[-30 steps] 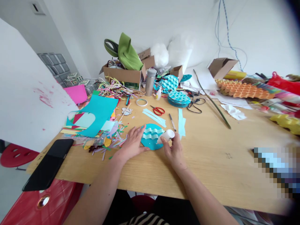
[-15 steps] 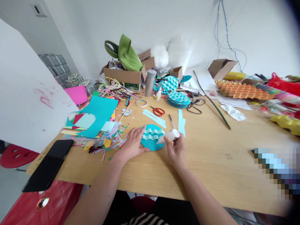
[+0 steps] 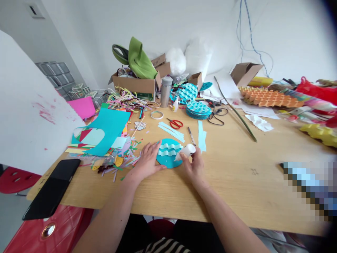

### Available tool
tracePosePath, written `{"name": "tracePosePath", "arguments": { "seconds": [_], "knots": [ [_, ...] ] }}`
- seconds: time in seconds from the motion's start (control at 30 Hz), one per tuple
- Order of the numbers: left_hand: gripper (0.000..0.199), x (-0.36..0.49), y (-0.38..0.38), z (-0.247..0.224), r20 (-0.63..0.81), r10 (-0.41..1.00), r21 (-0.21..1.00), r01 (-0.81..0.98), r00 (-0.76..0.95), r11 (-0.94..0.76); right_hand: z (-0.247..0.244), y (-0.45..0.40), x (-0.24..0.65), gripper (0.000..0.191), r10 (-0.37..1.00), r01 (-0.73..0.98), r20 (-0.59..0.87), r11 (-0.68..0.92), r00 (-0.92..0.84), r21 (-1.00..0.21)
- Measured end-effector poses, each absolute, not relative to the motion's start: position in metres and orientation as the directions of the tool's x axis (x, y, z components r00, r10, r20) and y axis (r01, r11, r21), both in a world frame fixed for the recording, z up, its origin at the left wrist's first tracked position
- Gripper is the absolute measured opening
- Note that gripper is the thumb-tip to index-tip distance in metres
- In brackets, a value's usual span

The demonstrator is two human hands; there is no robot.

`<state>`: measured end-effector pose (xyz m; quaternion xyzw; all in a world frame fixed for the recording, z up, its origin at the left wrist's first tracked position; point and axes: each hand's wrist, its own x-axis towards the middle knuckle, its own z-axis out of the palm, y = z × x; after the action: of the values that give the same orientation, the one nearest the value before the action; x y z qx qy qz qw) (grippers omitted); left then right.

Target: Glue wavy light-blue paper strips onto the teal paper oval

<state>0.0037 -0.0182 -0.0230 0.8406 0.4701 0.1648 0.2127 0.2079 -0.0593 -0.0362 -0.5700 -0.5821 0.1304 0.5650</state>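
Observation:
A blue paper circle (image 3: pixel 165 161) lies on the wooden table, with two wavy pale strips (image 3: pixel 168 152) across its upper part. My left hand (image 3: pixel 149 160) rests at the circle's left edge, fingers spread and holding nothing. In my right hand (image 3: pixel 194 164) is a white glue bottle (image 3: pixel 187 150), tilted with its nozzle down at the circle's right part. Pale paper strips (image 3: pixel 171 131) lie behind the circle, more strips (image 3: pixel 202 136) to its right. Red-handled scissors (image 3: pixel 176 123) and a pen (image 3: pixel 191 136) are just beyond.
Paper sheets (image 3: pixel 116 123) and scraps cover the left side, with a black phone (image 3: pixel 54 188) at the front-left edge. Behind stand a metal bottle (image 3: pixel 166 92), a stack of blue circles (image 3: pixel 198 110) and a cardboard box (image 3: pixel 134 85). A green stem (image 3: pixel 235 110) lies right.
The glue bottle's nozzle has shifted slightly left over the circle, with my right hand. The whole view has shifted a little; my left hand stays at the circle's edge.

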Motion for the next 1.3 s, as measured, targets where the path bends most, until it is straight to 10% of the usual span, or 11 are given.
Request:
{"name": "tracePosePath", "arguments": {
  "seconds": [1.3],
  "knots": [
    [0.101,0.003,-0.019,-0.025,0.087,0.855,0.514,0.712,0.512,-0.478,-0.027,-0.069,0.225,0.02,0.757,0.676,0.61,0.324,0.234,-0.662]
  ]
}}
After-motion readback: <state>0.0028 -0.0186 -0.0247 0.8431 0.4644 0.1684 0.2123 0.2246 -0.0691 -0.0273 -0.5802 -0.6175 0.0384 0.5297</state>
